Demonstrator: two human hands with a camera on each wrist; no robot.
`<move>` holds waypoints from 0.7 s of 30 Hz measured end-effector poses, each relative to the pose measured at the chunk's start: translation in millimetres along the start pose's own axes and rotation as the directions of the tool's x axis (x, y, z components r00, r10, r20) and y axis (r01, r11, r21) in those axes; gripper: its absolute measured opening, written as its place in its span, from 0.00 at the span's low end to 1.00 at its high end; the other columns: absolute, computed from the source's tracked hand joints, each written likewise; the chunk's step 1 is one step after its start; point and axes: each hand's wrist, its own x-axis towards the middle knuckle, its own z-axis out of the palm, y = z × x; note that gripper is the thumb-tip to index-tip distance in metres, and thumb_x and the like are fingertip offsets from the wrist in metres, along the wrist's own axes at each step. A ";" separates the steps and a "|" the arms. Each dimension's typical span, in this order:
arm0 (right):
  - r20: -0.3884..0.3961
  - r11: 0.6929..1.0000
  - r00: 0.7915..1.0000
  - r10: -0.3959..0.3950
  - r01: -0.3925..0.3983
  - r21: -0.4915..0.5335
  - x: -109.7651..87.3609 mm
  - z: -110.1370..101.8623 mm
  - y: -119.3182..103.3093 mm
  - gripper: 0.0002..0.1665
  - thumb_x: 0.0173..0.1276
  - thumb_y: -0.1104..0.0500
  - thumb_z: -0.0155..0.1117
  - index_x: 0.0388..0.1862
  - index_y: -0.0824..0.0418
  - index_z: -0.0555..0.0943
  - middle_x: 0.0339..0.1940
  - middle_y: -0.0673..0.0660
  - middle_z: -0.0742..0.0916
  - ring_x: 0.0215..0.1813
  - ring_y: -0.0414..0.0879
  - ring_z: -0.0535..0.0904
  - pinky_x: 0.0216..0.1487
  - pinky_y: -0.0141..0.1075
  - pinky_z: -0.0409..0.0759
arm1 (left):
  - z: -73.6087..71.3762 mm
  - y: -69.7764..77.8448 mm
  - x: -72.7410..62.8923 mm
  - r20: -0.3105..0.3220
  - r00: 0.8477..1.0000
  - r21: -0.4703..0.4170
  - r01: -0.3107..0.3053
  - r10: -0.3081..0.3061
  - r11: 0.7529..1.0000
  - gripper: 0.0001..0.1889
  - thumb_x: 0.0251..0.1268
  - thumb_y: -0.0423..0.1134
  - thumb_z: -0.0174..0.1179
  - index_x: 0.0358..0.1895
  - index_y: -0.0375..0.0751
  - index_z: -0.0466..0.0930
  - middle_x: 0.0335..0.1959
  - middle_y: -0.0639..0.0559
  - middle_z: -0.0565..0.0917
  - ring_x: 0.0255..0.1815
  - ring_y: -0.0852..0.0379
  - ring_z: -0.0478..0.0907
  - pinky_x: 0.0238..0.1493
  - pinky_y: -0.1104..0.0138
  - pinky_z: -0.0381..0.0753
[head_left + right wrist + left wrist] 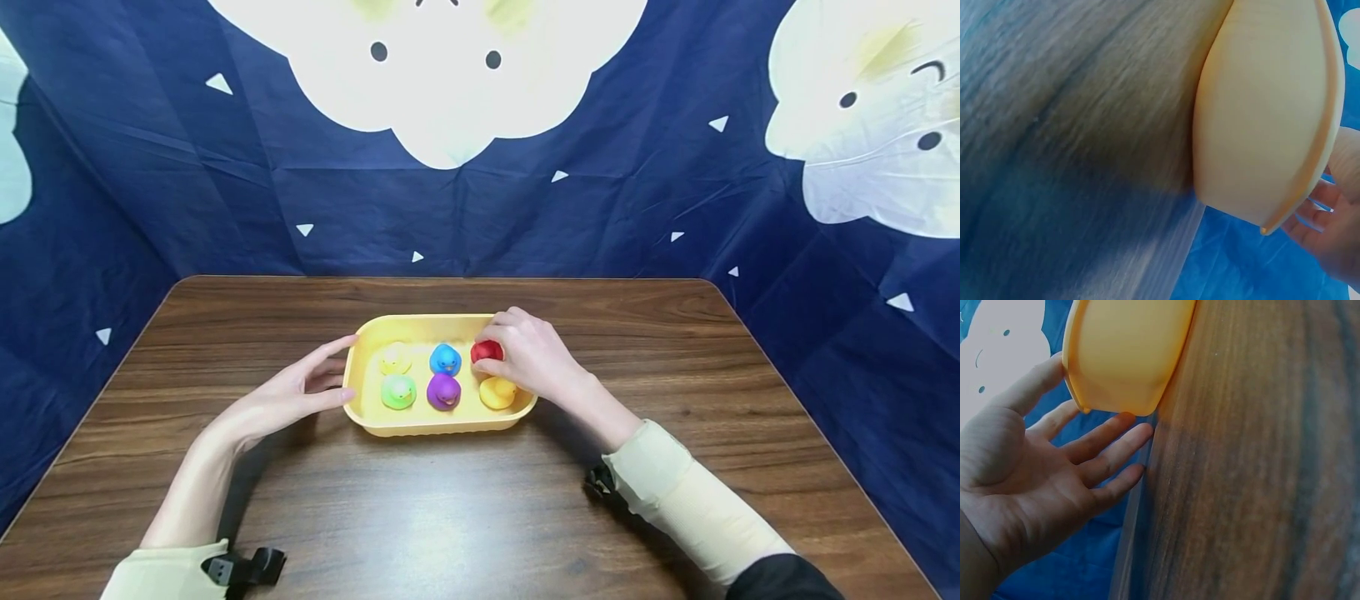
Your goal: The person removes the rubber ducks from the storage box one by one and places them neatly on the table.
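A yellow plastic tray (441, 431) stands on the table with several small rubber ducks inside, in two rows. My right hand (538, 354) reaches over its right end, thumb and fingers around a red rubber duck (487, 352) in the far row. Beside that duck sit a blue duck (446, 359) and a pale yellow duck (394, 359). The near row has a green duck (398, 392), a purple duck (443, 392) and an orange-yellow duck (497, 393). With fingers spread, my left hand (288, 392) touches the tray's left end; the left wrist view shows its palm and fingertips against the wall.
The brown wood-grain table (442, 517) extends around the tray on all sides. Behind it hangs a dark blue cloth (225, 192) with white clouds and small triangles. Black wrist straps show on both forearms.
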 end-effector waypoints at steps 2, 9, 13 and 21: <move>-0.012 1.000 1.000 0.016 -0.016 0.027 -0.3 -2.2 -1.0 0.17 0.59 0.46 0.80 0.45 0.51 0.91 0.43 0.48 0.89 0.48 0.46 0.80 0.44 0.41 0.84 | 0.1 0.0 0.1 0.001 1.000 -0.003 0.001 -0.001 1.000 0.43 0.75 0.49 0.62 0.84 0.56 0.46 0.79 0.35 0.65 0.79 0.36 0.64 0.71 0.45 0.70; -0.067 0.989 0.995 0.069 -0.059 0.137 -4.5 -9.9 -2.8 0.15 0.59 0.49 0.80 0.45 0.49 0.91 0.39 0.46 0.87 0.44 0.43 0.81 0.41 0.39 0.82 | -0.1 0.3 -0.2 -0.002 1.000 0.002 0.008 -0.008 1.000 0.43 0.75 0.49 0.62 0.84 0.56 0.46 0.79 0.36 0.65 0.79 0.36 0.64 0.68 0.59 0.74; -0.097 0.978 0.992 0.082 -0.061 0.202 -8.0 -11.9 -0.5 0.15 0.59 0.51 0.79 0.46 0.51 0.90 0.38 0.47 0.86 0.41 0.47 0.83 0.41 0.39 0.81 | 0.2 0.8 -0.5 -0.004 1.000 0.000 0.010 -0.010 1.000 0.43 0.75 0.49 0.62 0.85 0.56 0.46 0.79 0.35 0.65 0.79 0.36 0.64 0.66 0.65 0.74; -0.134 0.963 0.987 0.093 -0.055 0.264 -14.6 -14.8 7.1 0.15 0.59 0.53 0.80 0.45 0.52 0.90 0.39 0.48 0.86 0.40 0.49 0.85 0.43 0.39 0.81 | -0.2 0.4 -0.4 0.000 1.000 -0.008 0.007 -0.007 1.000 0.43 0.75 0.48 0.61 0.85 0.57 0.46 0.79 0.36 0.65 0.79 0.36 0.64 0.59 0.75 0.73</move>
